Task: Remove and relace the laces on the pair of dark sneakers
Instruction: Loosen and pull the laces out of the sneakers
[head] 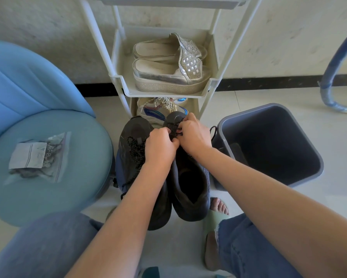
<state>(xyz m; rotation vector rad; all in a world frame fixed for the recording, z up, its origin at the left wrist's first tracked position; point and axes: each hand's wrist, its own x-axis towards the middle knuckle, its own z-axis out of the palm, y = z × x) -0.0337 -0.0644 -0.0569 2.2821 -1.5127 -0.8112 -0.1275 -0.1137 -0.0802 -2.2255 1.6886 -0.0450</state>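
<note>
Two dark sneakers stand side by side on the floor between my knees, toes pointing away. The left sneaker (128, 149) has a loose black speckled lace (135, 151) lying across its top. Over the front of the right sneaker (190, 185) my left hand (160, 146) and my right hand (192, 133) meet, fingers curled, each pinching the black lace (173, 127) at the eyelets near the toe. One lace end (213, 130) sticks out to the right of my right hand.
A white shoe rack (164, 93) stands just ahead, holding silver platform sandals (168, 71) and a pale sneaker (160, 108) below. A grey bin (300, 141) sits right of the sneakers. A blue chair (48, 153) on the left carries a plastic bag (38, 157). My sandalled foot (218, 207) is beside the right sneaker.
</note>
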